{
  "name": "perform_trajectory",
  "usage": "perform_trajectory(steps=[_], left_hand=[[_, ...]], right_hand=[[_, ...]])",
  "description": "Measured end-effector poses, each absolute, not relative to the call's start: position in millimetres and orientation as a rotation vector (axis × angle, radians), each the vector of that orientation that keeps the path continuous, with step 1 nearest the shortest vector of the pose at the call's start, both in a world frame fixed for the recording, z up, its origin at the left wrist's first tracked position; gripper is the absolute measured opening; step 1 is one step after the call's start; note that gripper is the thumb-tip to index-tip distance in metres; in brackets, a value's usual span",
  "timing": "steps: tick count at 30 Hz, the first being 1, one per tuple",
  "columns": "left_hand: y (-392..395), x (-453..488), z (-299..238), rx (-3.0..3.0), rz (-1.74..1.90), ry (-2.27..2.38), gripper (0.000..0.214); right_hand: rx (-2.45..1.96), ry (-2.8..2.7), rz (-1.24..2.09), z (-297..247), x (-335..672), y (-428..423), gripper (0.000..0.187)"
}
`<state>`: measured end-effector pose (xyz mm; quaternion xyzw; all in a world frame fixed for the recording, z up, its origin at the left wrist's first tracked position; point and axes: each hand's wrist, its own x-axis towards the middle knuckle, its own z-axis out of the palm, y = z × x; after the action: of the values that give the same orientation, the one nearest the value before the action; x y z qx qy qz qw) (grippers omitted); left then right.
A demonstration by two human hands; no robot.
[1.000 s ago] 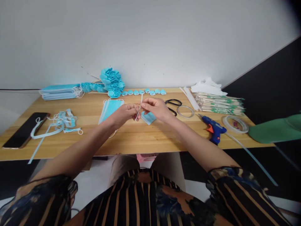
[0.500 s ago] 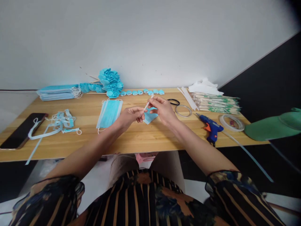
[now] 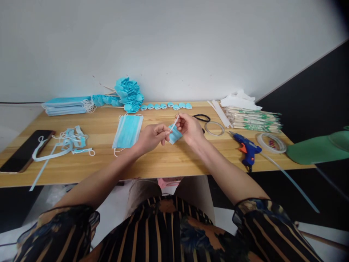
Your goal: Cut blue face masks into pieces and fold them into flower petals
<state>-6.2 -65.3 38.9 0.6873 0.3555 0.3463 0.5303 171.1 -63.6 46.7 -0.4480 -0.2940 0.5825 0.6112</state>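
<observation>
A thin white strip (image 3: 174,123) slants upward to the right between my two hands. The fingertips of my left hand (image 3: 155,137) pinch its lower end. My right hand (image 3: 190,130) has its fingers closed on the upper end. Beneath the hands lies a cut piece of blue mask fabric (image 3: 175,135), partly covered by them. To the left is a flat blue face mask (image 3: 128,130) with white ear loops. Beyond the hands, several small folded blue pieces (image 3: 163,106) stand in a row.
At the back left are stacked masks (image 3: 67,105) and a blue fabric flower bunch (image 3: 128,92). A phone (image 3: 25,151) and mask scraps (image 3: 71,141) lie left. Rightward are scissors (image 3: 201,117), a clear ring (image 3: 214,128), a blue glue gun (image 3: 247,147), wrapped sticks (image 3: 253,119) and a green bottle (image 3: 313,147).
The strip still runs between both hands, tilted a little differently. My right hand has turned slightly and moved a little to the right. The whole view has shifted slightly.
</observation>
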Motion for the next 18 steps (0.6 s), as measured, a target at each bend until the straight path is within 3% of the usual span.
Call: perform_trajectory(steps=[10,14,18], left_hand=[[-58.0,9.8,34.3,1.273,0.778,0.788,0.04],[-53.1,10.7,35.4,1.329,0.734,0.852,0.039],[-47.3,-0.5,35.2,1.353,0.779,0.891,0.039]], right_hand=[[-1.1,-1.085,1.195,46.3,180.9,-72.8,0.044],[-1.272,-1.13,0.812,63.2,235.0,-43.2,0.036],[-1.81,-1.27,0.361,72.6,313.4,-8.1,0.027]])
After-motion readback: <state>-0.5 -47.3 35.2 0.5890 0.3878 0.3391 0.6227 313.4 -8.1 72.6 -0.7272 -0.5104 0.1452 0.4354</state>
